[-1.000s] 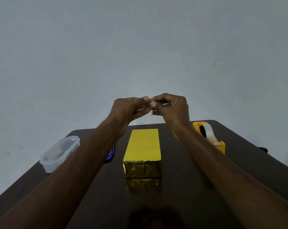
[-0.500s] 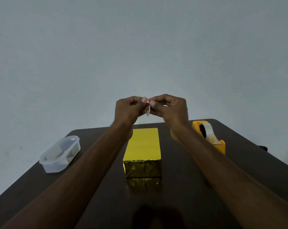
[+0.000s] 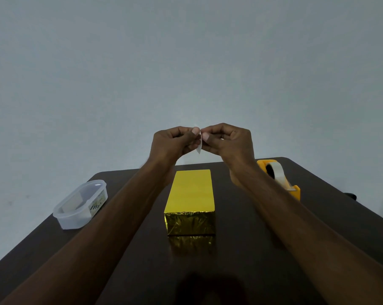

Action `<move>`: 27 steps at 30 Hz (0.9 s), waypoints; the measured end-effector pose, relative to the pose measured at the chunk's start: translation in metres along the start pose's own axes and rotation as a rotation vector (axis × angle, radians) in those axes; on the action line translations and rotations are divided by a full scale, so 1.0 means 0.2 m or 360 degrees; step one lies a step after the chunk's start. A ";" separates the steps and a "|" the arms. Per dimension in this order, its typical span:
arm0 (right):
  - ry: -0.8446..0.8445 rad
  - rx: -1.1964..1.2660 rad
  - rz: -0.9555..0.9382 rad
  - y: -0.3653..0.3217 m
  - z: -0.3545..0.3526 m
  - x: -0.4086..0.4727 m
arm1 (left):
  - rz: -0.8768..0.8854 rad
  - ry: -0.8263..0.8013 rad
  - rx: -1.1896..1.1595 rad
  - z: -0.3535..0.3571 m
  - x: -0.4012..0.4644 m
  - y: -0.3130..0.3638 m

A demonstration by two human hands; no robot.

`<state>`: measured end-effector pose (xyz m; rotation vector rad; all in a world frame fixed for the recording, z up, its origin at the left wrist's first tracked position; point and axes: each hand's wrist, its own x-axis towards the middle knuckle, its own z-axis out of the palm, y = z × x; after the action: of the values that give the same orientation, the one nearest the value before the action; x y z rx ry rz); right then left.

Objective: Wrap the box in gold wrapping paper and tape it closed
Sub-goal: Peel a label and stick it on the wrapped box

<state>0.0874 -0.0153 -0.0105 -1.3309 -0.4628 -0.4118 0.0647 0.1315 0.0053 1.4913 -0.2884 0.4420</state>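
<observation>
Both hands raised above the far end of the box [image 3: 191,192], fingertips meeting: left hand [image 3: 175,143] and right hand [image 3: 228,142] each pinch a small whitish strip of tape [image 3: 199,145] between thumb and forefinger, other fingers curled in. Held up and off the counter [image 3: 241,249], likely so the sticky side touches nothing before placement. Box sits centre of counter, lying long-axis away from the person, fully covered in gold paper, near end folded shut with crinkled foil; no tape visible on that end. Orange tape dispenser [image 3: 278,177] right of box within reach, clear lidded plastic tub [image 3: 80,204] at left, well apart. Probably a final sealing piece; near the end.
</observation>
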 end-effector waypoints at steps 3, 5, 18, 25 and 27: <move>-0.0006 0.0002 0.0005 0.00 0.01 0.00 | -0.0009 -0.0007 -0.0020 0.00 0.00 0.00; -0.0008 0.0002 0.0010 0.00 0.01 0.00 | -0.0005 -0.0007 -0.0042 0.00 -0.01 -0.01; -0.0003 0.0130 0.0098 -0.01 0.04 -0.02 | 0.0068 0.0082 -0.0068 0.02 -0.02 -0.03; -0.0013 0.0187 0.0151 -0.02 0.03 -0.03 | 0.0071 0.0115 -0.0037 0.03 -0.02 -0.04; -0.0023 0.0198 0.0164 -0.02 0.03 -0.03 | 0.0074 0.0118 -0.0008 0.03 -0.02 -0.04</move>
<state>0.0796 -0.0102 -0.0095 -1.2318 -0.4234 -0.2837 0.0657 0.1255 -0.0029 1.4619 -0.2657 0.5321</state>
